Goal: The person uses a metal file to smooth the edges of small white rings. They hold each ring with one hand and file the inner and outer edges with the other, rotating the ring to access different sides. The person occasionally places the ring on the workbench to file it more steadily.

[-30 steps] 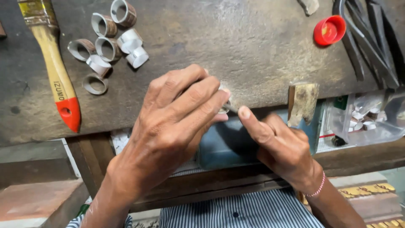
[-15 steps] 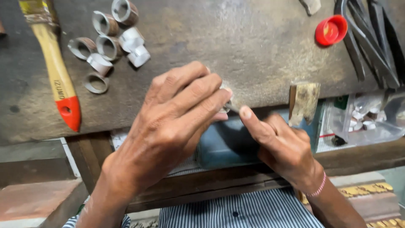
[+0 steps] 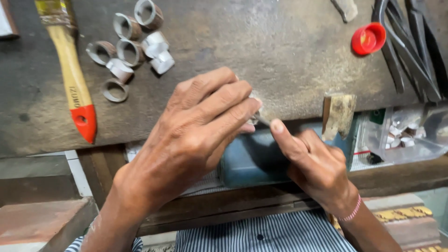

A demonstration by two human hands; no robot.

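— What's changed since a second ago?

— Hardly anything. My left hand sits where it did, fingers curled down over a small metal piece at the bench edge. My right hand has crept a touch closer; its fingers pinch a thin tool whose tip meets the piece. I'd judge I'm mid-stroke on fine work, not shifting grip.

— Both hands closed, then?

— Yes. Left pinched on the piece, right narrow on the tool.

— What can't you see?

— Most of the piece: the left fingers cover it, only a pale sliver shows. The tool's length is buried in my right palm, so I can't tell what kind it is. The brush is cut off at the top, as are the dark pliers top right.

— And nearby?

— Rings well apart at upper left, a red cap, a wooden peg just beside my right hand, a clear bag of white bits below.
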